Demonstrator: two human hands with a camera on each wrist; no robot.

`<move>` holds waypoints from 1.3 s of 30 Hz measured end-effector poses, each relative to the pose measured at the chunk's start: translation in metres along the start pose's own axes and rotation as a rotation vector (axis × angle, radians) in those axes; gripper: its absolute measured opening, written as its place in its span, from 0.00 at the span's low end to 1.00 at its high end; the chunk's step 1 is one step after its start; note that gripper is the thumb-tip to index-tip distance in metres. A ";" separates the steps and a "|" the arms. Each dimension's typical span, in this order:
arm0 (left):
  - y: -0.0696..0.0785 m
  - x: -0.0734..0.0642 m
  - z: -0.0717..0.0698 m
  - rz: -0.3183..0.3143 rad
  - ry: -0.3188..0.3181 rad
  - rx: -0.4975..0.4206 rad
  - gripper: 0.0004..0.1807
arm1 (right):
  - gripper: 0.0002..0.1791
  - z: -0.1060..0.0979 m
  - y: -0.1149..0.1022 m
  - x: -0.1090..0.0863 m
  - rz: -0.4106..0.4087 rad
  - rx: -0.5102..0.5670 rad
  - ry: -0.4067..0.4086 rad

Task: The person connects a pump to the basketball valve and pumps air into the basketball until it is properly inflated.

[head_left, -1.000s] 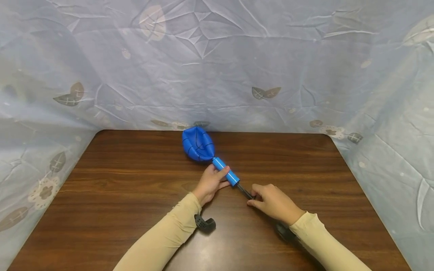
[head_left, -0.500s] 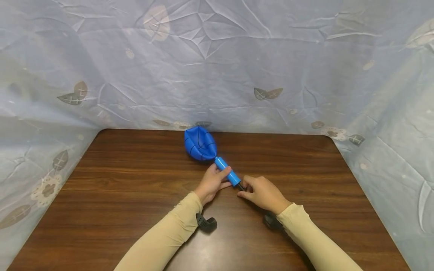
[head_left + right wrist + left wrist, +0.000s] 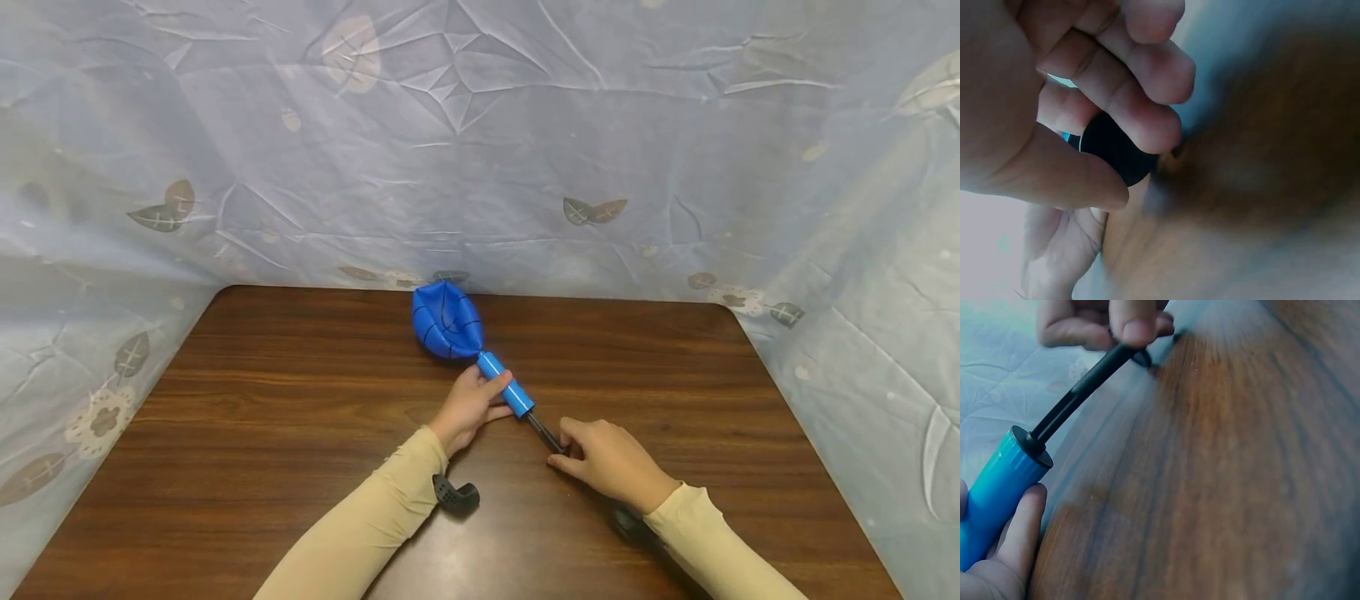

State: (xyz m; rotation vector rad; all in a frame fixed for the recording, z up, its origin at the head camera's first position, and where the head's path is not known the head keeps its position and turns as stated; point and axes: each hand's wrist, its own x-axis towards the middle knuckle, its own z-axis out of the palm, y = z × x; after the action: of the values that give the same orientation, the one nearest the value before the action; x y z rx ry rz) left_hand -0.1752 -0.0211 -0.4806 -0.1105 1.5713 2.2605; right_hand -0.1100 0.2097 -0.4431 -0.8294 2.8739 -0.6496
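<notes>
A blue hand pump (image 3: 519, 400) lies slantwise over the table, its nozzle end at a blue inflatable ball (image 3: 435, 329) with black lines. The ball is soft, with a dent in its upper side. My left hand (image 3: 463, 408) grips the pump's barrel (image 3: 997, 487), thumb across the top. With thumb and fingers, my right hand (image 3: 611, 460) pinches the round black handle (image 3: 1110, 147) at the end of the plunger rod (image 3: 1075, 400). A good length of rod shows outside the barrel. The join between nozzle and ball is too small to make out.
The brown wooden table (image 3: 300, 375) spreads under both hands. Behind it and along both sides hangs a pale grey-blue cloth (image 3: 510, 150) with leaf prints. A black strap piece (image 3: 456, 497) sits at the left wrist.
My right hand first pushed the plunger rod into the barrel, then drew it back out toward the lower right. The left hand and ball stayed nearly in place.
</notes>
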 end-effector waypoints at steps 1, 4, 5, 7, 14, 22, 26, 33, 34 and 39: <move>0.000 0.000 0.000 0.001 0.003 0.001 0.25 | 0.16 -0.001 0.001 -0.003 -0.001 0.000 0.000; 0.000 -0.001 0.001 0.004 0.016 0.009 0.26 | 0.14 -0.003 0.002 -0.008 -0.003 0.006 0.009; 0.000 -0.001 0.002 0.006 0.019 0.011 0.27 | 0.13 -0.003 0.002 -0.009 -0.003 0.008 0.013; 0.000 -0.001 0.003 0.005 0.025 0.012 0.27 | 0.13 -0.002 0.003 -0.007 -0.003 0.025 0.022; 0.001 -0.005 0.007 0.015 0.048 0.019 0.28 | 0.15 0.002 0.005 0.019 -0.018 0.087 0.040; -0.001 -0.003 0.007 0.030 0.069 0.035 0.26 | 0.15 0.010 0.004 0.049 -0.017 0.095 0.067; 0.000 -0.002 0.005 0.024 0.054 0.043 0.27 | 0.15 0.011 0.003 0.047 0.015 0.074 0.081; 0.000 -0.001 0.005 0.018 0.023 0.065 0.26 | 0.16 0.011 0.004 0.031 0.029 0.052 0.064; 0.000 -0.001 0.005 0.015 0.021 0.066 0.26 | 0.16 0.010 0.004 0.028 0.030 0.047 0.057; 0.000 -0.002 0.003 0.008 0.032 0.051 0.25 | 0.16 0.006 0.003 0.011 0.034 0.026 0.023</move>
State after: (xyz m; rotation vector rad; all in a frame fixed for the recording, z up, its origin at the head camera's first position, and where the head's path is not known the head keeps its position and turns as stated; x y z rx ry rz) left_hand -0.1733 -0.0186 -0.4784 -0.1275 1.6466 2.2334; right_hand -0.1201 0.2042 -0.4493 -0.7731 2.8863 -0.6958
